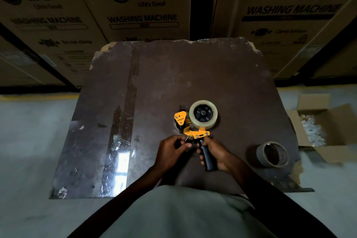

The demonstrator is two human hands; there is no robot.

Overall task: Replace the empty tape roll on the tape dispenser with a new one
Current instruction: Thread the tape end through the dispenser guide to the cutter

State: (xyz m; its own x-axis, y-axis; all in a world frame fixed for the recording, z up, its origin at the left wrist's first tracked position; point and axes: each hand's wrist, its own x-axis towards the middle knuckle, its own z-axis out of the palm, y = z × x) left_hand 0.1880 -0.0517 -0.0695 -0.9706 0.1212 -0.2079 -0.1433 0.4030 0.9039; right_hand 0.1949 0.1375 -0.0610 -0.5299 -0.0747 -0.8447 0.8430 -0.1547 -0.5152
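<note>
A worn dark board (173,75) is lying on the pale floor (34,137) mid-frame, glare shining at its lower left. Printed cartons (139,4) are standing along the top, and an open box (324,121) is sitting at right.

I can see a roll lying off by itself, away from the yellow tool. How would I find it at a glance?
Start at the dark worn board on the floor and go to its right edge, near the open cardboard box. The empty tape roll lies there alone: a bare grey-brown ring, hollow, unlike the pale full roll on the dispenser.
</note>
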